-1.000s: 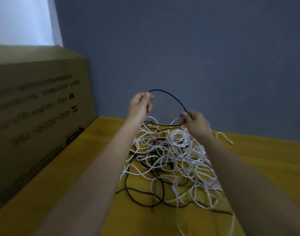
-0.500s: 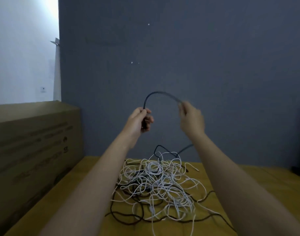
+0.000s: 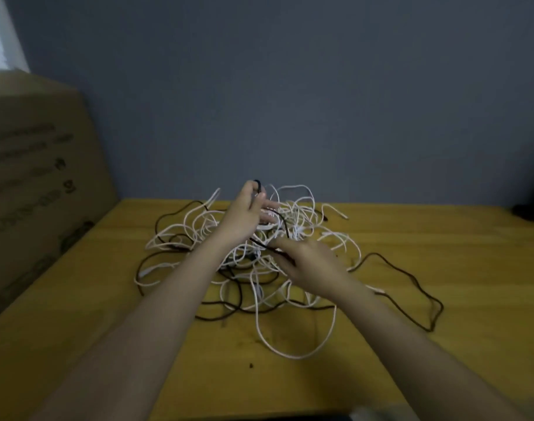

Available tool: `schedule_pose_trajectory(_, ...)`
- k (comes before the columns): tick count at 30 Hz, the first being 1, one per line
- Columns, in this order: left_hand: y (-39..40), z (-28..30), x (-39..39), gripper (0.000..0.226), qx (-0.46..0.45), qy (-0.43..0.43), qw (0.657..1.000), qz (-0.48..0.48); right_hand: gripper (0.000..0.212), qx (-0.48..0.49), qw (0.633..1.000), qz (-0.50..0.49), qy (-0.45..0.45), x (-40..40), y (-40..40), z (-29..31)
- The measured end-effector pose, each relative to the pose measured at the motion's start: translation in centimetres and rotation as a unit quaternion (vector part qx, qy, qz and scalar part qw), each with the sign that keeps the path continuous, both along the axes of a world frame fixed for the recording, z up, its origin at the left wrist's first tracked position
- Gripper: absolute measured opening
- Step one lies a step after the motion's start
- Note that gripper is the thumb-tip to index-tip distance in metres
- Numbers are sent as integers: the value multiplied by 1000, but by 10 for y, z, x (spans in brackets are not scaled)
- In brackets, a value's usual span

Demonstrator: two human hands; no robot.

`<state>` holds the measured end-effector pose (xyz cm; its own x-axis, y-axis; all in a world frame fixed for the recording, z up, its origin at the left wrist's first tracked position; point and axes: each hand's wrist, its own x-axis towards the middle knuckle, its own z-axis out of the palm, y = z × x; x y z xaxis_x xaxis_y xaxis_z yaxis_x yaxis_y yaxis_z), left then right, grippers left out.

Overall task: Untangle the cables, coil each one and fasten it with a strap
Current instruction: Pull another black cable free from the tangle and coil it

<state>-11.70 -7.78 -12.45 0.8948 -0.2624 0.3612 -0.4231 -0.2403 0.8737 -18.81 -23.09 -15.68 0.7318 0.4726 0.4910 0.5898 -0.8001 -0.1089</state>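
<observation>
A yellow wooden counter (image 3: 441,256) is standing against a grey-blue wall (image 3: 290,86). A big cardboard box (image 3: 38,177) is sitting on its left side. The tangled cables (image 3: 259,268), white and dark, are lying in the middle. The left hand (image 3: 247,212) is pinching a black cable (image 3: 282,226) above the pile. The right hand (image 3: 311,262) is holding the same cable lower, its grip closed around it.
</observation>
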Motion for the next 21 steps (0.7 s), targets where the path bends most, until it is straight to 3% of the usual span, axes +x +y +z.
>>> schedule_pose_trajectory(3, 9, -19, 17, 9, 145, -79, 986, 28, 25, 35, 993, -26, 111, 3, -31, -9)
schedule_pose_trajectory(6, 19, -21, 29, 10, 199, -104, 974, 35, 20, 149, 980, -30, 130, 9, -58, -5)
schedule_pose_trajectory(10, 3, -3, 26, 17, 226, -103, 969, -1, 16, 251, 957, -56, -137, 37, -60, 35)
schedule_pose_trajectory(12, -9, 11, 18, 30, 138, -79, 987, -26, 15, 278, 926, -91, -240, 55, -56, 63)
schedule_pose_trajectory(14, -14, 27, 9, 42, 30, -26, 997, -69, 17, 330, 902, -122, -251, 70, -53, 85)
schedule_pose_trajectory(17, -13, 46, -7, 44, -132, 91, 968, -194, 28, 395, 904, -143, -82, 89, -40, 90)
schedule_pose_trajectory(21, -13, 62, -13, 33, -282, 107, 927, -224, 33, 380, 893, -26, 239, 88, -15, 45)
